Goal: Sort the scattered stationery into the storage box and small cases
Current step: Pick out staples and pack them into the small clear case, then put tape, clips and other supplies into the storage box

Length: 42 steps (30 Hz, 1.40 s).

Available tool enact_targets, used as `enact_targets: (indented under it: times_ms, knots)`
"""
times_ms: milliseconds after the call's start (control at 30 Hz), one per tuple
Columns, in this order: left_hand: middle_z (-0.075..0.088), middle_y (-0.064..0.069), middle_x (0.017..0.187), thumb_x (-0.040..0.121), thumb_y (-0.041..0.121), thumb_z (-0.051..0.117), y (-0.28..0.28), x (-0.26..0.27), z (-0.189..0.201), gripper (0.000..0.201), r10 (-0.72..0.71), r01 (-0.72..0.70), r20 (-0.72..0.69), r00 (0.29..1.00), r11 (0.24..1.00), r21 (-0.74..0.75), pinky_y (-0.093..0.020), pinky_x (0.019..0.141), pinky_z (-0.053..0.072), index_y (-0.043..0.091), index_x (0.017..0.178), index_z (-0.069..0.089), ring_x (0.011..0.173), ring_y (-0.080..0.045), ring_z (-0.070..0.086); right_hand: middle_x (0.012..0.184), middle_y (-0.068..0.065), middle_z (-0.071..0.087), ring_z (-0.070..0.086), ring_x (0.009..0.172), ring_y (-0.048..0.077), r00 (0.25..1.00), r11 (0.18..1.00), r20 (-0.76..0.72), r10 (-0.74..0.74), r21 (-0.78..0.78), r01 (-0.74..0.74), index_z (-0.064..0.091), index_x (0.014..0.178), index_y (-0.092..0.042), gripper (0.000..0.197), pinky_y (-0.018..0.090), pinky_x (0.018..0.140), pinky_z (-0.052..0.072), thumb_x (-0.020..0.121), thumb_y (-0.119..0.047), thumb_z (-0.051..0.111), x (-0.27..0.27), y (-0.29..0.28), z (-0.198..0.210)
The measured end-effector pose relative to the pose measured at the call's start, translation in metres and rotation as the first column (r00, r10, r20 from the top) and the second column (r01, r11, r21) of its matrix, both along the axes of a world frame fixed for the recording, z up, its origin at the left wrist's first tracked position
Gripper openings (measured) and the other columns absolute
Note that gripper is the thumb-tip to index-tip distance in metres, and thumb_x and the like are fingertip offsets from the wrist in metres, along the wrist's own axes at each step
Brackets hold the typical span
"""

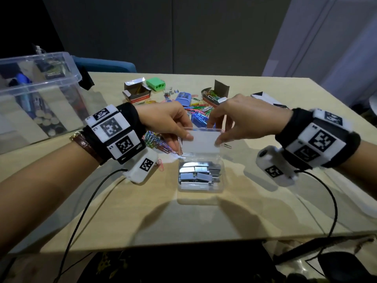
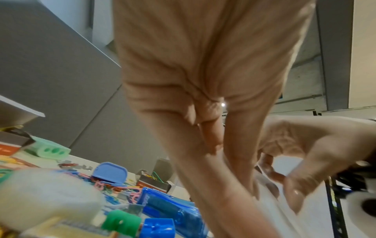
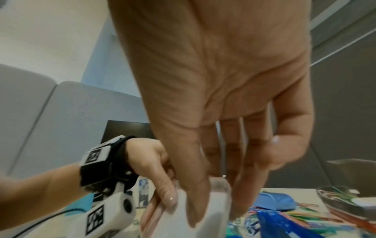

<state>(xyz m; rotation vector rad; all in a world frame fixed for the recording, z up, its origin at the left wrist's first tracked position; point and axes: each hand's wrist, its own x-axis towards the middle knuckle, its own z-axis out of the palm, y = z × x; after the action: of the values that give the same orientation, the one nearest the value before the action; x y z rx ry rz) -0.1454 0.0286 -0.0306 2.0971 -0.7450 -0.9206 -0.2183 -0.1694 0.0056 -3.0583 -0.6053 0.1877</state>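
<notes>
A small clear case [image 1: 201, 176] sits mid-table, filled with silver staple strips [image 1: 199, 172]. Its hinged lid [image 1: 201, 140] stands raised, white and translucent. My left hand [image 1: 175, 127] pinches the lid's left edge between thumb and fingers. My right hand [image 1: 230, 121] pinches the lid's right edge the same way. In the right wrist view the lid [image 3: 215, 209] shows between my right fingers [image 3: 195, 207], with the left hand [image 3: 162, 180] on its other side. In the left wrist view the lid is only a blur below my left hand [image 2: 240, 182].
A large clear storage box [image 1: 38, 92] holding pens and coins stands at the left. Behind the case lie coloured paper clips [image 1: 199, 108], a blue stapler [image 1: 201, 119], a blue sharpener [image 1: 183, 98], a green sharpener [image 1: 156, 83] and open cardboard boxes [image 1: 136, 90].
</notes>
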Motion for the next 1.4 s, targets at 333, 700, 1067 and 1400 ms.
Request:
enact_targets:
  times_ms: [333, 700, 1067, 1400]
  knots:
    - [0.071, -0.015, 0.083, 0.091, 0.014, 0.064, -0.071, 0.004, 0.001, 0.014, -0.068, 0.076, 0.185, 0.980, 0.996, -0.036, -0.023, 0.062, 0.059, 0.001, 0.094, 0.067, 0.068, -0.017, 0.071, 0.068, -0.010, 0.068, 0.062, 0.062, 0.006, 0.980, 0.987, -0.188, -0.067, -0.153, 0.038, 0.073, 0.083, -0.024, 0.014, 0.018, 0.060, 0.043, 0.079, -0.037, 0.078, 0.035, -0.040, 0.015]
    - [0.070, -0.002, 0.086, 0.085, 0.014, 0.073, -0.099, 0.057, 0.020, 0.010, 0.084, -0.058, 0.715, 0.694, 0.996, -0.061, -0.033, 0.078, 0.059, 0.010, 0.093, 0.074, 0.080, -0.015, 0.069, 0.066, -0.010, 0.065, 0.058, 0.065, 0.012, 0.954, 0.834, -0.018, -0.300, -0.490, 0.253, 0.072, 0.078, -0.025, 0.012, 0.018, 0.053, 0.035, 0.072, -0.030, 0.081, 0.057, -0.082, 0.029]
    - [0.071, -0.009, 0.083, 0.091, 0.004, 0.064, -0.062, 0.090, 0.035, 0.007, 0.229, -0.204, 0.616, 0.754, 0.973, -0.113, -0.018, 0.055, 0.056, 0.004, 0.094, 0.070, 0.074, -0.014, 0.071, 0.069, -0.006, 0.068, 0.067, 0.077, 0.014, 0.899, 0.760, -0.100, -0.426, -0.579, 0.295, 0.074, 0.091, -0.016, 0.033, 0.027, 0.069, 0.054, 0.064, -0.030, 0.089, 0.086, -0.078, 0.050]
    - [0.071, -0.008, 0.086, 0.088, 0.012, 0.069, 0.015, 0.104, 0.043, 0.012, 0.246, -0.369, 0.570, 0.784, 0.923, 0.108, -0.022, 0.060, 0.055, 0.007, 0.099, 0.071, 0.066, -0.014, 0.064, 0.080, 0.002, 0.075, 0.073, 0.078, 0.015, 0.963, 0.970, -0.129, -0.236, 0.033, 0.242, 0.075, 0.097, -0.011, 0.025, 0.023, 0.053, 0.056, 0.080, -0.028, 0.078, 0.128, 0.003, 0.065]
